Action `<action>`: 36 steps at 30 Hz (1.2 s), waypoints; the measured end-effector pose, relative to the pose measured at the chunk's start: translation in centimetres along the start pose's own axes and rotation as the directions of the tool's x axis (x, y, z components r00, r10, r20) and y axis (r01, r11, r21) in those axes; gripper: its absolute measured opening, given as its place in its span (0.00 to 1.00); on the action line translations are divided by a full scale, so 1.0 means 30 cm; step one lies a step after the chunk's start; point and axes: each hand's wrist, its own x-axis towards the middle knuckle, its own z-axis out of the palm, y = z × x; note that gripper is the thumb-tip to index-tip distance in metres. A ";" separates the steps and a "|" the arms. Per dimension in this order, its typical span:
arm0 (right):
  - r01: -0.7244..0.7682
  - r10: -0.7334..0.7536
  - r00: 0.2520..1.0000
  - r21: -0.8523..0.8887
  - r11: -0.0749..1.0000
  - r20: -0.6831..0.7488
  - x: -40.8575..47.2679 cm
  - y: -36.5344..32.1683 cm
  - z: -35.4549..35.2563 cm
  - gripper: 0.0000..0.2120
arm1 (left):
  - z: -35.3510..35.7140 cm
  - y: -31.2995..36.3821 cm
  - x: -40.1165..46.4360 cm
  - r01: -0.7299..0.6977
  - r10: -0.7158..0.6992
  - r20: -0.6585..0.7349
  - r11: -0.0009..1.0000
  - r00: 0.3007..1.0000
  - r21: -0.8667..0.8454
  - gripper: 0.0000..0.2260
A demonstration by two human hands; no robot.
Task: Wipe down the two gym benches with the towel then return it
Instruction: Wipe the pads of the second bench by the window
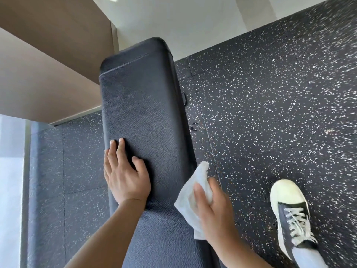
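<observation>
right hand (210,207) grips towel (190,192) at bench (143,105) edge; left hand (125,176) flat, holding nothing. i'd press towel flat, wipe long overlapping strokes toward far end.

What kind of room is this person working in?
Most likely a gym. A long padded bench in black textured vinyl stands on dark rubber flooring flecked with white, typical of workout rooms. The right hand holds a white towel beside the bench, as if cleaning equipment.
</observation>
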 end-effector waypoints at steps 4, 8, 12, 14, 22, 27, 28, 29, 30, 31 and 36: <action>0.007 -0.007 1.000 0.001 1.000 -0.002 0.042 -0.004 0.005 0.14 | 0.008 -0.008 0.002 -0.009 0.009 -0.010 1.000 1.000 -0.007 0.29; -0.007 0.009 0.999 0.042 0.999 -0.047 0.250 -0.090 0.067 0.15 | 0.009 -0.014 0.003 -0.010 0.010 -0.005 1.000 1.000 0.007 0.29; -0.035 0.034 0.997 -0.002 0.999 -0.065 0.460 -0.181 0.111 0.16 | 0.007 -0.015 0.003 -0.005 0.005 -0.002 1.000 1.000 0.003 0.29; -0.012 0.011 0.998 -0.011 1.000 -0.066 0.498 -0.205 0.115 0.15 | 0.004 -0.009 0.005 0.000 0.000 -0.003 1.000 1.000 -0.011 0.29; 0.020 -0.018 0.998 0.033 0.999 -0.060 0.282 -0.115 0.070 0.15 | 0.001 -0.014 0.001 0.010 -0.009 0.004 1.000 1.000 -0.021 0.29; 0.019 -0.018 0.999 0.036 0.999 -0.037 0.150 -0.071 0.036 0.17 | -0.006 -0.003 -0.003 0.000 0.000 0.008 0.999 1.000 -0.047 0.28; 0.018 -0.017 0.999 0.034 0.999 -0.037 0.144 -0.070 0.034 0.16 | -0.008 0.000 -0.007 0.001 0.000 0.013 0.999 1.000 -0.053 0.28; 0.012 -0.011 0.999 0.029 1.000 -0.037 0.145 -0.071 0.033 0.15 | -0.012 0.004 -0.011 0.005 -0.004 0.017 0.999 1.000 -0.051 0.27; 0.003 -0.002 0.999 0.024 1.000 -0.037 0.152 -0.074 0.032 0.14 | -0.018 0.010 -0.015 0.008 -0.008 0.021 0.999 1.000 -0.031 0.26; -0.004 0.004 0.999 0.020 1.000 -0.035 0.161 -0.080 0.032 0.14 | -0.028 0.019 -0.019 0.006 -0.007 0.022 1.000 1.000 0.012 0.25; -0.001 0.001 0.999 0.011 1.000 -0.041 0.212 -0.099 0.043 0.15 | -0.068 0.022 -0.146 -0.078 0.073 0.060 0.994 0.996 0.081 0.23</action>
